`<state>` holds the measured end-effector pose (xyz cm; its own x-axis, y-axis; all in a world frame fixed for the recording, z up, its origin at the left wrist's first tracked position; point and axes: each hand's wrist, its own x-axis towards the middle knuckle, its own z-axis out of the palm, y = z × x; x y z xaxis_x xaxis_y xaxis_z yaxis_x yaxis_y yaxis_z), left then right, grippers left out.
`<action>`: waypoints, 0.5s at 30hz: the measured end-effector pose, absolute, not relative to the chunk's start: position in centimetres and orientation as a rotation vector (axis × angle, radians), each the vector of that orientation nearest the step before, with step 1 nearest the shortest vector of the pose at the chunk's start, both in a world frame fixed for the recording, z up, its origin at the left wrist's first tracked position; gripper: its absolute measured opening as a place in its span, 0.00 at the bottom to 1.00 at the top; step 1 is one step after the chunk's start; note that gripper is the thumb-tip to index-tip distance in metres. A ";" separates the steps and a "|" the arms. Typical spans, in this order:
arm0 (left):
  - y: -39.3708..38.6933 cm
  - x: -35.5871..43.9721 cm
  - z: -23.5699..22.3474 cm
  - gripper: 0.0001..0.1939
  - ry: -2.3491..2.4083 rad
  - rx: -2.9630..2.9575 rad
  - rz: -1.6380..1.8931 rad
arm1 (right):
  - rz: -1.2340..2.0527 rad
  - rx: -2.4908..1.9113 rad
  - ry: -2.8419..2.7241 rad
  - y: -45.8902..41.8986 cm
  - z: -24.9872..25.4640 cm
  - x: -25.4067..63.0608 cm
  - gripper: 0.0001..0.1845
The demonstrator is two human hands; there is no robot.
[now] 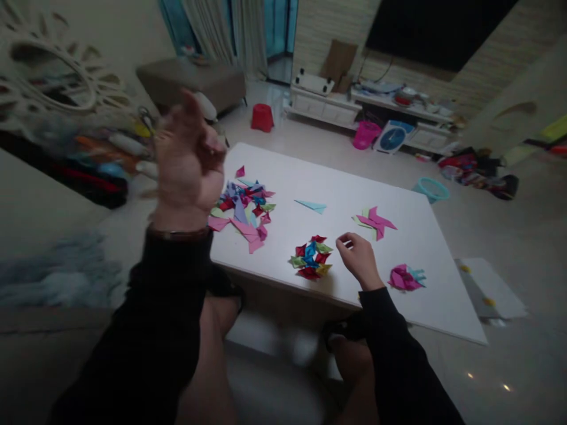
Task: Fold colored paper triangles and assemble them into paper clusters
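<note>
My left hand is raised in the air to the left of the table, smeared by motion. Its index finger points up, the other fingers bend loosely, and no object shows in it. My right hand hovers low over the table with curled fingers pressed together; nothing is seen in them. Just left of it stands a cluster of red, blue, green and yellow folded-paper pieces. Beyond my left hand lies a heap of mixed folded-paper pieces. Farther right are a pink and green paper pinwheel shape and a pink and blue paper bundle.
A light-blue folded paper lies mid-table on the white table. Beyond are a red stool, a pink bucket, a blue fan and a teal basket. A sun-shaped mirror hangs at left.
</note>
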<state>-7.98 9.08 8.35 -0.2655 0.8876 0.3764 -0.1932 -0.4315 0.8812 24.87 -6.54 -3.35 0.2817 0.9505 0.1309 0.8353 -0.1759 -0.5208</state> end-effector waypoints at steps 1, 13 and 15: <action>9.3 -7.9 7.9 0.09 0.930 1.165 1.788 | 0.307 -2.049 -1.607 -6.6 -3.3 24.8 0.10; 13.5 -7.7 -8.8 0.17 1.524 1.443 1.019 | 0.359 -2.011 -1.643 -6.6 -2.7 23.8 0.12; 13.5 -7.7 -10.0 0.15 1.527 1.495 0.943 | 0.363 -2.010 -1.642 -6.6 -2.6 23.8 0.12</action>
